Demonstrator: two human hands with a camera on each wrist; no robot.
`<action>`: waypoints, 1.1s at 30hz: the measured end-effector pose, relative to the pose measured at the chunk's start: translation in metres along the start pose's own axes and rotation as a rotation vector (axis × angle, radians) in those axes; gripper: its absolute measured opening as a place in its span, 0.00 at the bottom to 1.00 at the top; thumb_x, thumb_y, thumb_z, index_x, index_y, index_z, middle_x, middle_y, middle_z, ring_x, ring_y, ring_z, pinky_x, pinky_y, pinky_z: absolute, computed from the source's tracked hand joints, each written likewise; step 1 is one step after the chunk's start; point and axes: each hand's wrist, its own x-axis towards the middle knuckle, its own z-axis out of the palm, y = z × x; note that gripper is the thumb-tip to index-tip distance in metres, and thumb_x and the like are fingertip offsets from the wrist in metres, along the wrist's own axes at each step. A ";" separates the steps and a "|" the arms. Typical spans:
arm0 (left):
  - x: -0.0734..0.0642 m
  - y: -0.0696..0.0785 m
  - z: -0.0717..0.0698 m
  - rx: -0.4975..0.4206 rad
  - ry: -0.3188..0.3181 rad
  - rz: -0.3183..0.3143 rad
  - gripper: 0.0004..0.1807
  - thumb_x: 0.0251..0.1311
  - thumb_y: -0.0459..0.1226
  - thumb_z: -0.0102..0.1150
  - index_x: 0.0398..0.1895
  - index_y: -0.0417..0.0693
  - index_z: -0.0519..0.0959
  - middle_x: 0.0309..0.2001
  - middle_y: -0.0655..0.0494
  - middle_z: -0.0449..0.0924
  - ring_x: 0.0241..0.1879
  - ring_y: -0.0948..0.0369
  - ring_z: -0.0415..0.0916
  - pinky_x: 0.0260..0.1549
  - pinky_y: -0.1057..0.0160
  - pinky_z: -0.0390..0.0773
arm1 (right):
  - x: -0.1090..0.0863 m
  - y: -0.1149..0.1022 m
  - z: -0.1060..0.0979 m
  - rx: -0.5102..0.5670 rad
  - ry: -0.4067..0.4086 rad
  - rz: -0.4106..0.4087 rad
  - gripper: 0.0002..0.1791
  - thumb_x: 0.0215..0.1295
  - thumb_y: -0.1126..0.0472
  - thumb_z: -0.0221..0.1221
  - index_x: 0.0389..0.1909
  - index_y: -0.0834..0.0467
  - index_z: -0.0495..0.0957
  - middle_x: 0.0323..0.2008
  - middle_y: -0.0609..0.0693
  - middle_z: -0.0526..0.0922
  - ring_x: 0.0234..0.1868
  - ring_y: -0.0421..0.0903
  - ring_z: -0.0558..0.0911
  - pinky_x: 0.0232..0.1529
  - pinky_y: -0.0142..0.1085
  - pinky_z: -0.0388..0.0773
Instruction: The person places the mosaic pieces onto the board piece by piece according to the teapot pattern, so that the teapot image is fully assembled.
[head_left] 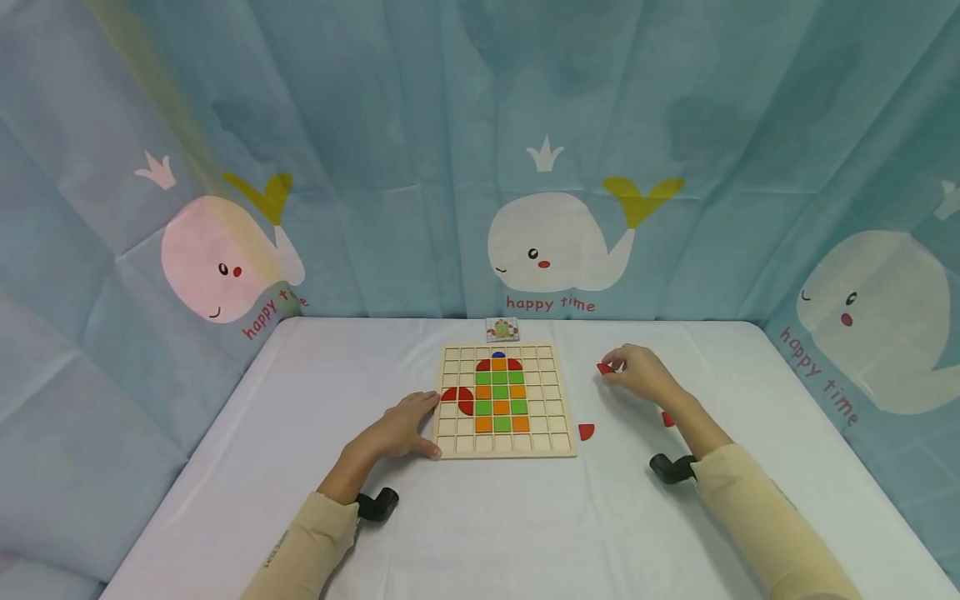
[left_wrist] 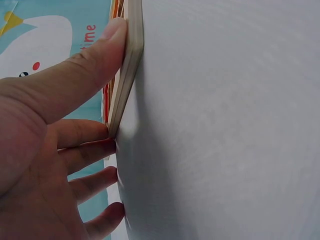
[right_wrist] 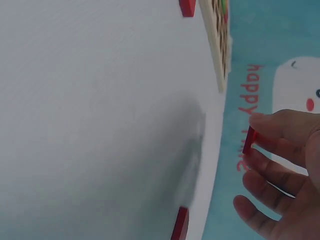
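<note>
A wooden grid board (head_left: 555, 446) lies on the table, bearing green and orange square tiles (head_left: 501, 392), red quarter-circle pieces (head_left: 466, 407) and a blue half-round piece (head_left: 498, 355). My left hand (head_left: 408, 427) rests against its left side, fingers spread; the thumb (left_wrist: 92, 62) touches the near left corner. To the right of the board, my right hand (head_left: 643, 371) pinches a red quarter-circle piece (right_wrist: 249, 139) between thumb and fingertips, above the table. Another red quarter-circle (head_left: 587, 432) lies beside the board's right edge, and one more (head_left: 668, 419) sits partly behind the right wrist.
A small picture card (head_left: 502, 329) stands behind the board, showing a similar coloured pattern. White cloth covers the table (head_left: 480, 525). A blue curtain (head_left: 420, 250) with whale prints hangs at the back and sides. Each wrist wears a black camera (head_left: 671, 468).
</note>
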 end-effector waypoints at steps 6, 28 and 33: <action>0.000 0.001 0.000 -0.003 -0.001 -0.004 0.55 0.41 0.44 0.78 0.74 0.41 0.59 0.75 0.44 0.57 0.76 0.44 0.48 0.71 0.37 0.52 | 0.007 -0.014 0.006 -0.013 0.013 -0.026 0.15 0.61 0.62 0.64 0.47 0.63 0.82 0.39 0.58 0.83 0.39 0.52 0.77 0.45 0.46 0.79; -0.001 0.001 -0.001 0.004 0.000 0.012 0.55 0.42 0.44 0.78 0.74 0.40 0.59 0.75 0.43 0.57 0.76 0.43 0.49 0.70 0.37 0.53 | 0.030 -0.064 0.034 -0.012 -0.029 -0.094 0.15 0.59 0.59 0.66 0.46 0.62 0.84 0.37 0.55 0.83 0.38 0.49 0.77 0.44 0.43 0.79; -0.001 0.001 0.000 0.010 0.000 0.009 0.55 0.42 0.44 0.77 0.74 0.41 0.59 0.75 0.43 0.57 0.76 0.43 0.49 0.71 0.37 0.53 | 0.037 -0.071 0.043 -0.044 -0.047 -0.104 0.15 0.59 0.59 0.67 0.45 0.62 0.84 0.36 0.55 0.83 0.36 0.48 0.77 0.43 0.41 0.80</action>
